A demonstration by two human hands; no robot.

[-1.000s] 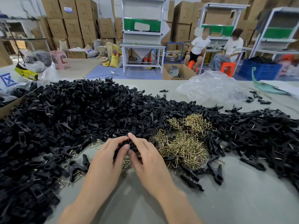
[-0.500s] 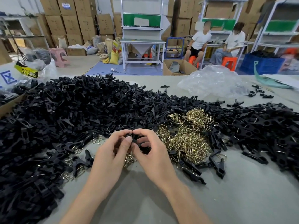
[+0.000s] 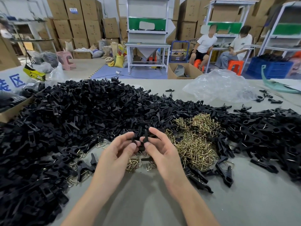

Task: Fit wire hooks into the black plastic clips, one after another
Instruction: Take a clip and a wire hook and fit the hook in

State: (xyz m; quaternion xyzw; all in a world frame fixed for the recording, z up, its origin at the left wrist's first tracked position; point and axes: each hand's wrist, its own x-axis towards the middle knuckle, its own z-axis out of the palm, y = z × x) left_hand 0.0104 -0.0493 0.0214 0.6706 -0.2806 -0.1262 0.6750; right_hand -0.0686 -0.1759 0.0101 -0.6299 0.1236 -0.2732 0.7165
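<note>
My left hand [image 3: 119,151] and my right hand [image 3: 160,150] are raised a little above the table, close together. Each pinches a black plastic clip piece [image 3: 140,138] between thumb and fingers, and the two pieces meet between the hands. A heap of brass-coloured wire hooks [image 3: 193,139] lies just right of my right hand. A few loose hooks [image 3: 133,163] lie under the hands. A very large pile of black clips [image 3: 78,118] fills the left and far side of the table, and another pile of black clips [image 3: 268,131] lies to the right.
Grey table surface [image 3: 146,201] lies bare in front of me. A crumpled clear plastic bag [image 3: 219,85] sits at the far right, a cardboard box [image 3: 11,111] at the left edge. Two people sit on orange stools beyond the table, among shelving and stacked cartons.
Both hands have lifted off the pile and opened slightly apart, bringing the black clip pieces up between the fingertips. The camera view has risen a little.
</note>
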